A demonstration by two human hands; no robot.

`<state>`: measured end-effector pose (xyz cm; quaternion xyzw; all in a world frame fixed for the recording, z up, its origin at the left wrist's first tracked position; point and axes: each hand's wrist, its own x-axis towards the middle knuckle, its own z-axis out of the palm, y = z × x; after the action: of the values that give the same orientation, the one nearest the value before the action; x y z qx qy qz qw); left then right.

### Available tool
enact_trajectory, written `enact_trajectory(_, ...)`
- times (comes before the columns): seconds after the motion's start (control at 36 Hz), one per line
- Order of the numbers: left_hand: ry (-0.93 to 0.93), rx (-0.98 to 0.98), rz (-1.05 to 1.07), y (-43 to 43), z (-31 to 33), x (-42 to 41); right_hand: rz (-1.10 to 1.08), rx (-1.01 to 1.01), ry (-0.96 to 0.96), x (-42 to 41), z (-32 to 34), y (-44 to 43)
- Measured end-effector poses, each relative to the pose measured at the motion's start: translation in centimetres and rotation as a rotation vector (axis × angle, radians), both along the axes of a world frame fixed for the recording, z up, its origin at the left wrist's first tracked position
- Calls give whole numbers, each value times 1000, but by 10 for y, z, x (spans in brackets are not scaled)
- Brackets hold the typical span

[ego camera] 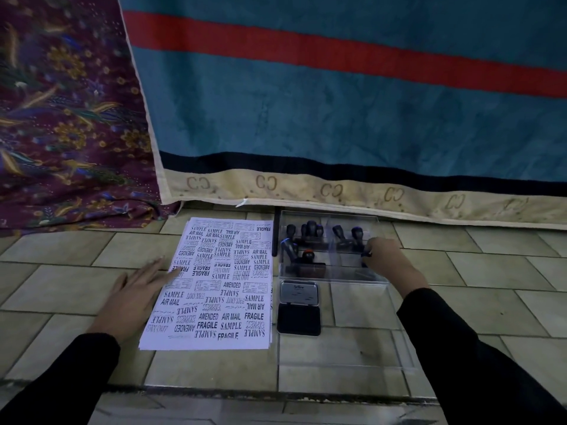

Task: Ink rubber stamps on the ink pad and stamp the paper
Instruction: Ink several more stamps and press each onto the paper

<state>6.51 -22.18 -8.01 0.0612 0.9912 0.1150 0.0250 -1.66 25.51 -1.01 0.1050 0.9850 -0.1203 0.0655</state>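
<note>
A white paper (pixel 214 286), thickly covered with black stamped words, lies on the tiled floor. My left hand (pixel 135 289) rests flat on its left edge with straight fingers. To the right of the paper the black ink pad (pixel 299 319) lies with its lid (pixel 300 292) folded back. Behind it stands a clear plastic box (pixel 334 276) holding several dark-handled rubber stamps (pixel 310 233). My right hand (pixel 386 259) reaches into the box's right side, and its curled fingers grip a dark stamp handle (pixel 365 255), mostly hidden by the hand.
A clear plastic lid (pixel 346 360) lies flat on the floor in front of the ink pad. A teal blanket (pixel 337 118) with a red stripe hangs behind the box, and a purple patterned cloth (pixel 61 133) sits at the back left. Pale floor tiles (pixel 491 271) stretch to the right.
</note>
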Motion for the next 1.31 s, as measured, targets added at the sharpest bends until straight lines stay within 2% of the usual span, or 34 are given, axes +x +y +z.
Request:
enact_trajectory(0.08,67,115,21,4,3,3,-36,-136,99,3,-2,2)
enact_trajectory(0.19,257,311,81,4,0,4,-47,-327,275,15,7,0)
enact_trajectory(0.28,349,416,147,7,3,8,44,-384,443,37,24,-15)
enact_trajectory(0.36,469,455,77,28,13,10,147,-453,437,67,30,-38)
enact_trajectory(0.42,437,489,-16,52,18,11,189,-524,361,86,26,-54)
enact_trajectory(0.47,306,491,-102,81,20,15,219,-578,304,100,17,-67)
enact_trajectory(0.64,89,303,-303,156,2,19,320,-534,316,115,-4,-90)
enact_trajectory(0.92,88,295,-320,180,-6,18,475,-339,376,119,-6,-104)
enact_trajectory(1.22,94,326,-302,182,-11,13,517,-300,400,130,-8,-112)
enact_trajectory(1.31,111,309,-306,182,-12,12,460,-341,396,123,-4,-111)
